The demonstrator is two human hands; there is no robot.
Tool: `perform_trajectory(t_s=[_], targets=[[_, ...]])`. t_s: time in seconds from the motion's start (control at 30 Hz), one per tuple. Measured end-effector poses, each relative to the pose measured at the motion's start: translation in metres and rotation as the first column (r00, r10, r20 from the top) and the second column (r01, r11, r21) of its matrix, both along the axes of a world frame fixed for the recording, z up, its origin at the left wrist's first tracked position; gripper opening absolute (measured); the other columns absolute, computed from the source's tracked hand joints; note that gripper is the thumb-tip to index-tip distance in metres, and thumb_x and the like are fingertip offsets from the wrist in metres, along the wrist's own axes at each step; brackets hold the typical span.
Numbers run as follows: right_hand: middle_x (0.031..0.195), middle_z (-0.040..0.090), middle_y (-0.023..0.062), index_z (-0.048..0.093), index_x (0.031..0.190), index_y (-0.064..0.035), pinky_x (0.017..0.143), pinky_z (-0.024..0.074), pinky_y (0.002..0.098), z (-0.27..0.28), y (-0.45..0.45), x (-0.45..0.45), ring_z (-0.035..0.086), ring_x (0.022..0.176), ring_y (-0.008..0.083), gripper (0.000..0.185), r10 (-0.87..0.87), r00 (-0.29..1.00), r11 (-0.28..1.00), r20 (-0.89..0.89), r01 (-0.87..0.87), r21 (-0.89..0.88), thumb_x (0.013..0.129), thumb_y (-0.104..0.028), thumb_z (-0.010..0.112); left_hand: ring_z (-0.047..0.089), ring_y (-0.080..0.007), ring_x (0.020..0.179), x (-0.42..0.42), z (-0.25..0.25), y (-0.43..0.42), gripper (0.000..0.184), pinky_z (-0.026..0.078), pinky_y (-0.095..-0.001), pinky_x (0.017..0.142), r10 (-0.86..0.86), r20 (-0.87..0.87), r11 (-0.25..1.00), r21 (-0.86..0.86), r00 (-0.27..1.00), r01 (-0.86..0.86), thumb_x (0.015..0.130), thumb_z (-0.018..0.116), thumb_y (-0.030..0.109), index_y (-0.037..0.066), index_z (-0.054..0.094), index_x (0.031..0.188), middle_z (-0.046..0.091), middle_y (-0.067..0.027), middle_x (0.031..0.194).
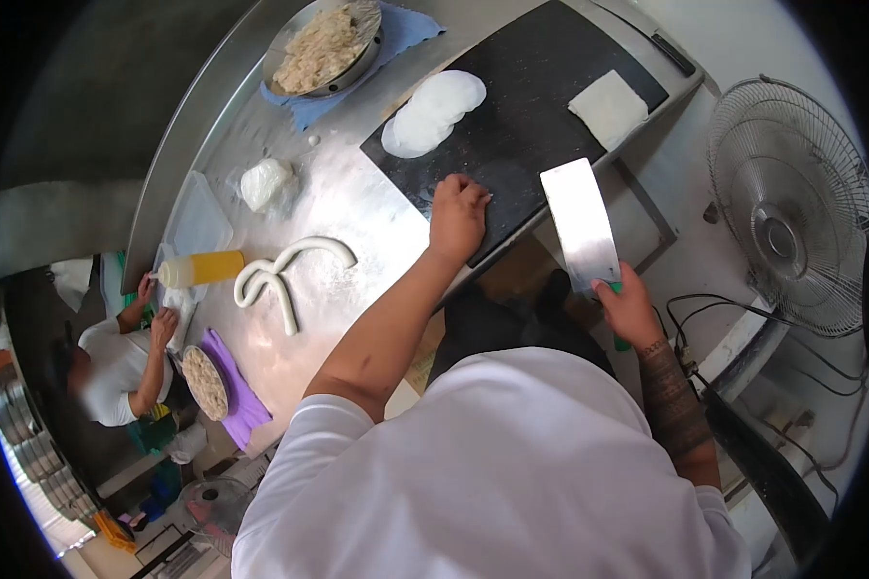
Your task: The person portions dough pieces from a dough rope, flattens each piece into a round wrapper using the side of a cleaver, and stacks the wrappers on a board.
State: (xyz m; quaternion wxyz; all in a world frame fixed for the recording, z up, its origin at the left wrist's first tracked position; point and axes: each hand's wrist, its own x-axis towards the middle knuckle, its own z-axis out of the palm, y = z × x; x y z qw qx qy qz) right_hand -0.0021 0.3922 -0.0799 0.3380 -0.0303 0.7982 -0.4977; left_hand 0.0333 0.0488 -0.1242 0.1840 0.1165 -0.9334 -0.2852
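Note:
My right hand [630,307] is closed round the green handle of a cleaver [581,224], its broad blade held off the front edge of the black board [521,125]. Near that board's front left edge, my left hand [460,217] rests with its fingers curled; whatever they hold, if anything, is too small to tell. White round dough sheets [433,114] lie overlapping on the board beyond my left hand. A folded white cloth [608,108] lies on the board's right part. On the steel table [328,318] to the left is a curved rope of white dough [285,265].
A bowl of filling [328,53] stands on a blue cloth, another [206,382] on a purple cloth. A yellow bottle [203,269] and wrapped dough [267,185] are at the left. Another person [116,362] works there. A fan [787,217] stands at the right.

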Motion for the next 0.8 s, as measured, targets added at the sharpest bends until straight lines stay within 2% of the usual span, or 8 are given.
perform_trajectory(t_s=[0.07,0.17,0.37,0.47,0.57,0.67,0.77,0.8], targets=[[0.082,0.066,0.0039,0.063,0.125,-0.0008,0.050,0.0483,0.0317,-0.008,-0.007,0.000,0.058,0.055,0.0110,0.030,0.005,1.000,1.000,-0.001,-0.005,0.020,0.102,-0.018,0.072,0.062,-0.0384,0.108,0.002,0.002,0.002,0.030,0.052,-0.0462,0.094,-0.013,-0.020,0.998,0.066,1.000,0.014,0.084,0.082,0.005,0.001,0.076,0.112,0.064,-0.0174,0.113],[0.081,0.066,0.0036,0.063,0.124,-0.0009,0.049,0.0480,0.0309,-0.002,-0.019,0.002,0.057,0.054,0.0107,0.029,0.006,1.000,1.000,-0.014,-0.006,0.015,0.102,-0.017,0.072,0.064,-0.0371,0.109,0.004,0.005,0.009,0.033,0.053,-0.0437,0.095,0.120,-0.079,0.977,0.187,0.990,-0.104,0.083,0.083,0.003,0.003,0.075,0.115,0.065,-0.0169,0.115],[0.069,0.056,-0.0009,0.061,0.125,-0.0042,0.045,0.0444,0.0272,-0.007,-0.031,0.010,0.050,0.050,0.0075,0.026,-0.020,0.994,0.999,0.108,0.024,-0.034,0.103,-0.015,0.069,0.064,-0.0380,0.110,0.006,0.004,0.003,0.034,0.053,-0.0452,0.097,0.009,-0.057,0.999,0.038,0.998,-0.006,0.085,0.082,0.005,0.004,0.075,0.118,0.066,-0.0169,0.115],[0.068,0.056,-0.0011,0.061,0.125,-0.0042,0.045,0.0443,0.0274,-0.008,-0.036,0.019,0.050,0.049,0.0076,0.026,-0.024,0.997,1.000,0.076,0.023,0.014,0.103,-0.015,0.069,0.063,-0.0388,0.110,-0.002,0.004,0.002,0.035,0.053,-0.0470,0.097,0.004,0.035,1.000,0.017,0.999,-0.004,0.085,0.081,0.005,0.004,0.075,0.119,0.067,-0.0159,0.113],[0.077,0.065,0.0039,0.063,0.121,-0.0018,0.044,0.0462,0.0300,-0.019,-0.035,0.029,0.055,0.049,0.0110,0.025,-0.047,0.997,0.998,0.065,0.049,-0.028,0.102,-0.015,0.071,0.063,-0.0387,0.109,-0.003,0.009,0.003,0.028,0.052,-0.0475,0.097,-0.053,0.114,0.997,0.052,0.992,0.048,0.086,0.080,0.005,0.004,0.077,0.114,0.067,-0.0150,0.111],[0.077,0.065,0.0039,0.063,0.121,-0.0016,0.045,0.0464,0.0299,-0.020,-0.033,0.037,0.055,0.049,0.0108,0.025,-0.040,0.999,0.999,0.034,0.040,0.002,0.102,-0.015,0.072,0.064,-0.0380,0.108,0.008,0.005,0.005,0.018,0.052,-0.0472,0.098,-0.059,-0.026,0.994,0.096,0.998,0.061,0.087,0.079,0.006,0.004,0.079,0.106,0.067,-0.0151,0.111],[0.077,0.065,0.0039,0.063,0.121,-0.0015,0.045,0.0470,0.0303,-0.012,-0.037,0.045,0.056,0.050,0.0105,0.025,-0.086,0.994,0.996,0.065,0.086,-0.004,0.102,-0.015,0.072,0.065,-0.0375,0.107,0.005,0.012,0.008,0.011,0.053,-0.0466,0.097,0.152,-0.062,0.988,0.042,0.986,-0.150,0.088,0.078,0.006,0.003,0.079,0.098,0.067,-0.0151,0.110],[0.077,0.065,0.0037,0.063,0.121,-0.0017,0.046,0.0470,0.0302,-0.014,-0.036,0.046,0.056,0.050,0.0103,0.025,-0.088,0.995,0.996,0.056,0.089,-0.005,0.102,-0.015,0.072,0.065,-0.0375,0.107,0.005,0.012,0.005,0.011,0.053,-0.0465,0.097,0.098,-0.031,0.994,0.046,0.995,-0.096,0.088,0.078,0.006,0.002,0.079,0.098,0.067,-0.0152,0.110]])
